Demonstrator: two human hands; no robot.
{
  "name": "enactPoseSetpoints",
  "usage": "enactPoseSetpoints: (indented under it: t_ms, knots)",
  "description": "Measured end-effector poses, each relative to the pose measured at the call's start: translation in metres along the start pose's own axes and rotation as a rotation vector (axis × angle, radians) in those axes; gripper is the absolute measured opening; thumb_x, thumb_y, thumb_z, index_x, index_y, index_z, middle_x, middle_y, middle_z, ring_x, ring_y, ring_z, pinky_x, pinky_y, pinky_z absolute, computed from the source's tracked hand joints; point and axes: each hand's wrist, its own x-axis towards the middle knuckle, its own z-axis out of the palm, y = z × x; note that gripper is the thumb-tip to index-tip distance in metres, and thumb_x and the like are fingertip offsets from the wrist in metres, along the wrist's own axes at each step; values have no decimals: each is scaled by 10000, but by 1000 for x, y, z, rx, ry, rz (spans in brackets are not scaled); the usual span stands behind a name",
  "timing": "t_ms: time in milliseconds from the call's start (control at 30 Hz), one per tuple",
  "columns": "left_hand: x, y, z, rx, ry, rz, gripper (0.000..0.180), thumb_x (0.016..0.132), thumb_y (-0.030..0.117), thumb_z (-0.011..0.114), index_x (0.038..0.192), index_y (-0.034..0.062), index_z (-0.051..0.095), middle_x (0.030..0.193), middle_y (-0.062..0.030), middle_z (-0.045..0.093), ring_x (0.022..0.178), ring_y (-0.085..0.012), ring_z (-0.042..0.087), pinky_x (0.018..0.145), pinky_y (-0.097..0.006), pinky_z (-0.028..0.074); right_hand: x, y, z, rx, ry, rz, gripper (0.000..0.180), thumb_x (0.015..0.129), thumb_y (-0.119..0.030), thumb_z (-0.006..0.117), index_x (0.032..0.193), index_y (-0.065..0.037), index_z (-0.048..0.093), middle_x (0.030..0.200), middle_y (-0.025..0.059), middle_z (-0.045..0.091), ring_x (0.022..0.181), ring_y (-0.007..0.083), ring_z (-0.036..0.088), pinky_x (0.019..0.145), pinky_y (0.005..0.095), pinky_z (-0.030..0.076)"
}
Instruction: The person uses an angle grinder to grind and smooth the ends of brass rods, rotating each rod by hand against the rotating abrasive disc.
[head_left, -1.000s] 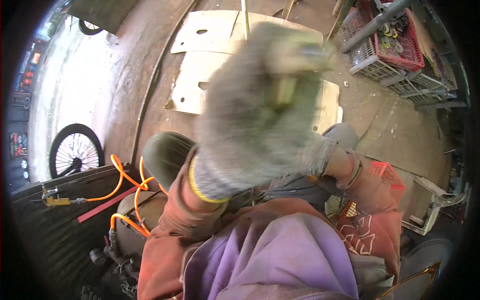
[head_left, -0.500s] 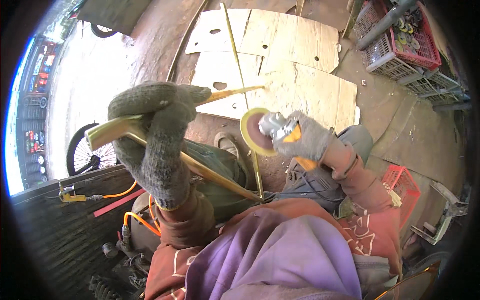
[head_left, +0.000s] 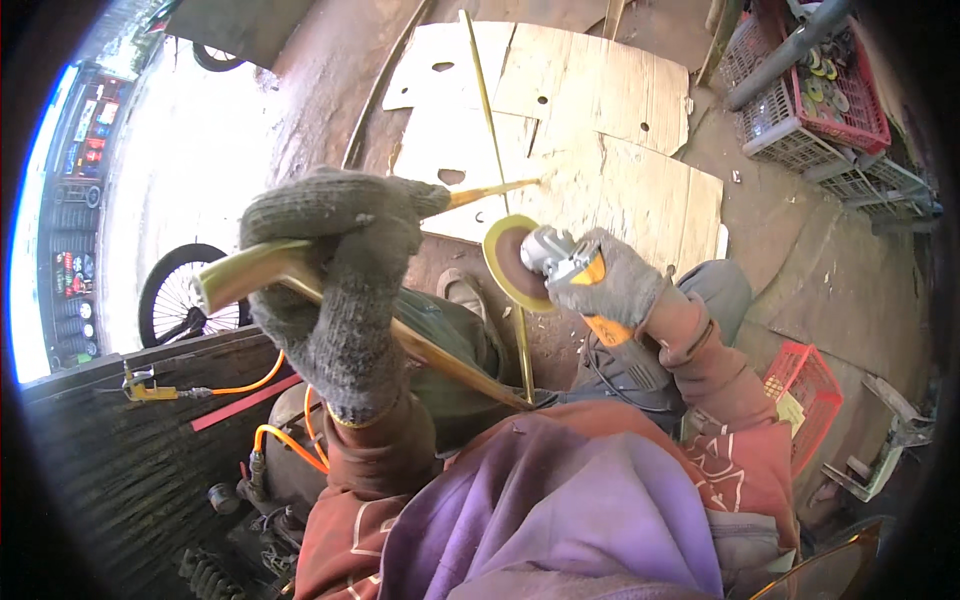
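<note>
My left hand [head_left: 345, 290], in a dark grey knitted glove, is closed round a brass-coloured forked metal tube [head_left: 240, 275]. The tube's wide open end sticks out left of the glove; one tapered leg reaches toward my lap, and another points out to the far right. My right hand [head_left: 622, 280], in a lighter grey glove, grips an angle grinder [head_left: 640, 362] with a grey head and orange body. Its round yellow-rimmed disc [head_left: 493, 262] is right of the forked tube, apart from it. Blur does not show whether the disc spins. Behind the disc passes a long thin brass-coloured bar [head_left: 482, 85].
Flattened cardboard [head_left: 640, 185] covers the ground ahead. Crates [head_left: 845, 125] with loose discs stand at the far right, a red basket [head_left: 815, 395] nearer. At left are a dark slatted bench [head_left: 90, 450], an air gun [head_left: 150, 385] on an orange hose, and a spoked wheel [head_left: 185, 300].
My left hand and the forked tube have shifted a little right, toward the grinder. The grinder is turned slightly, with more of its body showing. The whole view has shifted slightly.
</note>
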Motion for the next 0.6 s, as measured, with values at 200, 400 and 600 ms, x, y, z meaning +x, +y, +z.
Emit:
enactPoseSetpoints:
  t_ms: [200,400,600]
  knots:
    - [4,2,-4,-14,1,3,201,886,-27,692,1079,-15,638,953,-129,669,830,-245,681,840,-463,625,-18,29,6,79,-28,-105,558,786,-247,933,1164,9,611,993,87,719,934,147,678,822,319,580]
    - [48,7,26,174,-125,-105,231,954,8,689,1169,-57,636,938,-153,739,852,-221,747,787,-320,609,-4,48,-43,363,215,25,472,850,-225,878,1191,-22,623,857,105,698,757,212,719,667,365,613]
    - [152,-22,73,326,-626,-37,378,1014,210,701,1272,-61,652,1076,-173,766,966,-236,757,901,-373,612,9,114,-90,881,249,-179,513,941,-459,732,1252,-70,613,892,123,684,713,288,715,625,455,636]
